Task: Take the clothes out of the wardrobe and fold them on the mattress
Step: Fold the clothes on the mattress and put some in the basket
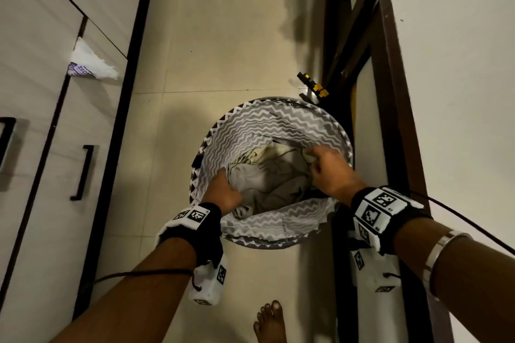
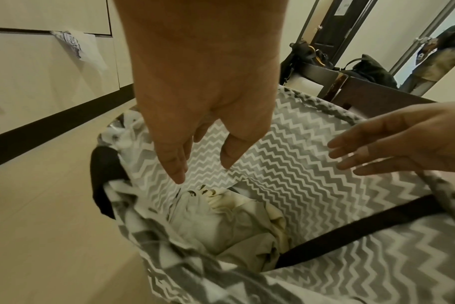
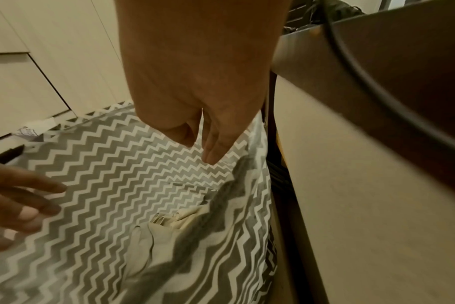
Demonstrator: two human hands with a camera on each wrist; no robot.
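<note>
A round fabric basket (image 1: 250, 125) with a grey and white zigzag lining stands on the floor. Crumpled pale beige and grey clothes (image 1: 273, 175) lie at its bottom. Both my hands reach down into it. In the head view my left hand (image 1: 223, 192) is at the left of the pile and my right hand (image 1: 326, 167) at its right. The left wrist view shows my left hand (image 2: 203, 170) with fingers straight, a little above the clothes (image 2: 229, 226), holding nothing. Seen from the right wrist, my right hand (image 3: 200, 148) also has straight, empty fingers over the lining (image 3: 117, 164).
Pale wardrobe doors (image 1: 41, 92) with dark handles (image 1: 83, 172) run along the left; a white plastic bag (image 1: 89, 61) sticks out of a door gap. A dark wooden bed frame (image 1: 390, 120) is close on the right. My bare foot (image 1: 270, 320) stands near the basket.
</note>
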